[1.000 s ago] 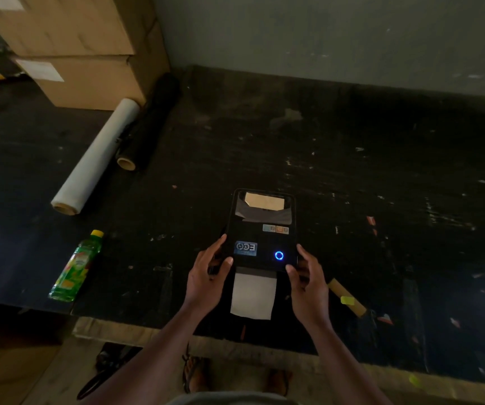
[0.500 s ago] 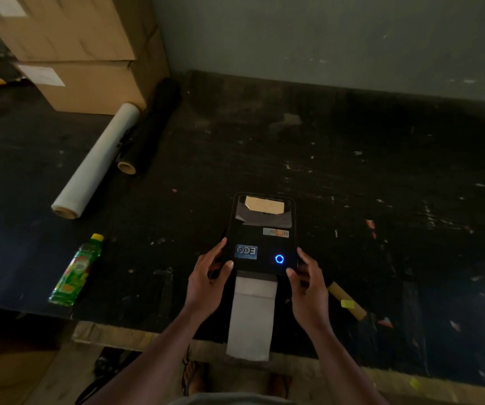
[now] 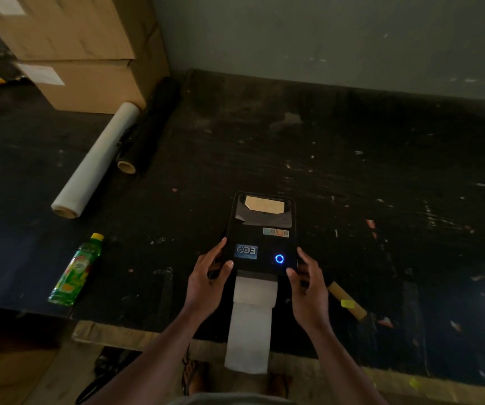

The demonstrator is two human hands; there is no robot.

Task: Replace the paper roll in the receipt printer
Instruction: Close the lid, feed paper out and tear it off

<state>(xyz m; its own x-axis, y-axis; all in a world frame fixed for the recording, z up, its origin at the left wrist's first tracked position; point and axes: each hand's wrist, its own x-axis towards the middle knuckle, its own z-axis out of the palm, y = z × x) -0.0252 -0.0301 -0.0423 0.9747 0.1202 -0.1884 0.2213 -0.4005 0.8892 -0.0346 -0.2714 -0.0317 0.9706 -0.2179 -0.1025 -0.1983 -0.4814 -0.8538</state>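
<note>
We stand at a dark, scuffed table (image 3: pixel 352 159) with the black receipt printer (image 3: pixel 263 229) lying flat near its front edge, its lid closed and a blue ring light (image 3: pixel 279 259) glowing on the near right of its top. Our left hand (image 3: pixel 207 283) grips the printer's near left corner, fingers curled along the side and the thumb resting on top just beside a blue label (image 3: pixel 246 251). Our right hand (image 3: pixel 308 290) rests against the near right corner, thumb tip close to the ring light and fingers loosely spread along the side; neither hand closes fully around anything but the printer body. A strip of white paper (image 3: pixel 250 325) comes out of the printer's front slot between our hands, runs over the table edge and hangs down past it. Through the window at the printer's far end we see something pale tan, but we cannot tell what it is. To the left lie a green bottle with a yellow cap (image 3: pixel 76 271), a white roll (image 3: pixel 98 162) and a black roll (image 3: pixel 147 127) side by side, with stacked cardboard boxes (image 3: pixel 83 54) behind them. A small tan cardboard tube (image 3: pixel 347 301) lies just right of our right hand.
</note>
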